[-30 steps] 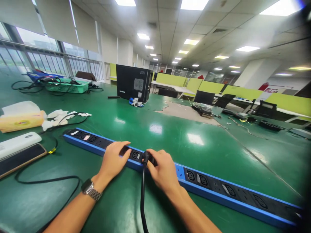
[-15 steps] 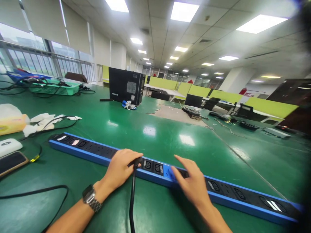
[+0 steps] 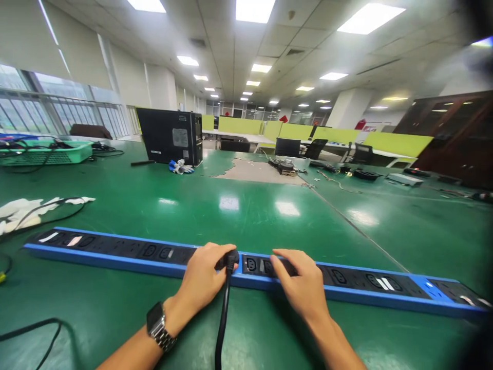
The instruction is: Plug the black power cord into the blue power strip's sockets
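A long blue and black power strip (image 3: 115,251) lies across the green table (image 3: 246,216) in front of me. My left hand (image 3: 204,280), with a watch on the wrist, is closed around a black plug (image 3: 231,258) seated in the strip, and its black cable (image 3: 221,324) runs toward me. My right hand (image 3: 302,285) lies on the strip just right of the plug, fingers stretched flat over the sockets, holding nothing.
A black computer case (image 3: 169,136) stands at the back with a blue and white bundle (image 3: 180,167) beside it. A green basket (image 3: 46,153) of cables sits far left, white gloves (image 3: 23,210) and black cables lie left. A worn bare patch (image 3: 256,172) marks the table.
My right hand let go of the plug and moved right onto the strip, now lying flat. My left hand took hold of the plug. The view swung right.
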`<state>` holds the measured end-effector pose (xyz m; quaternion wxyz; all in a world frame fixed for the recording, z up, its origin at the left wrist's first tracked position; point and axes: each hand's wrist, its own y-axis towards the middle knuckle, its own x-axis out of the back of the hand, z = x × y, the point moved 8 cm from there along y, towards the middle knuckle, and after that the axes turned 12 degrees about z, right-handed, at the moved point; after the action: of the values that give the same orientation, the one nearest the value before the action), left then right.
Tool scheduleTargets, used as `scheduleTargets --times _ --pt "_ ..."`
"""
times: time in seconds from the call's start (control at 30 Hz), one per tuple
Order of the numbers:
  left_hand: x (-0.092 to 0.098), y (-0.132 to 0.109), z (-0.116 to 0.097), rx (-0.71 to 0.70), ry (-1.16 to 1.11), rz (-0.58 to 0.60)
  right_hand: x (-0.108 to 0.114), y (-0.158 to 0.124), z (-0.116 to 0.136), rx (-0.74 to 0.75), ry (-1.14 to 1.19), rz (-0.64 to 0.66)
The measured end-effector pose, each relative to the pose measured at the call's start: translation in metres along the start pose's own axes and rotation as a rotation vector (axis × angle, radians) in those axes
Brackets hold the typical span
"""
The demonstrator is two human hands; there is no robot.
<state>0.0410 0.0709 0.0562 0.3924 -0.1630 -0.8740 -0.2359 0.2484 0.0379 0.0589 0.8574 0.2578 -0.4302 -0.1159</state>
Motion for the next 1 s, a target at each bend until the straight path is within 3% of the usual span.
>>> scheduleTargets --times 0.2,0.3,0.4,0.53,0.63,0.7,0.8,0.9,1.0 --pt "-0.009 0.001 -0.004 -0.039 0.088 0.071 -0.026 -0.002 0.033 0.111 0.026 0.156" --pt "-0.001 -0.009 0.005 -0.094 0.112 0.093 -0.048 0.003 0.051 0.195 0.005 0.281" --pt "0.035 -0.027 0.042 -0.031 0.186 0.011 -0.059 0.009 0.064 0.254 0.019 0.321" --pt "0.089 -0.055 0.108 0.192 0.302 -0.168 -0.064 0.018 0.087 0.205 0.123 0.232" --pt "0.101 -0.067 0.129 0.268 0.366 -0.234 -0.094 0.026 0.120 0.170 0.166 0.359" --pt "0.099 -0.068 0.129 0.268 0.379 -0.249 -0.118 0.033 0.139 0.130 0.161 0.445" --pt "0.096 -0.068 0.124 0.257 0.346 -0.230 -0.139 0.040 0.153 0.075 0.076 0.474" --pt "0.098 -0.068 0.117 0.256 0.291 -0.205 -0.147 0.039 0.162 0.130 -0.008 0.472" --pt "0.090 -0.065 0.096 0.097 0.187 -0.114 -0.145 0.032 0.158 0.202 0.006 0.502"
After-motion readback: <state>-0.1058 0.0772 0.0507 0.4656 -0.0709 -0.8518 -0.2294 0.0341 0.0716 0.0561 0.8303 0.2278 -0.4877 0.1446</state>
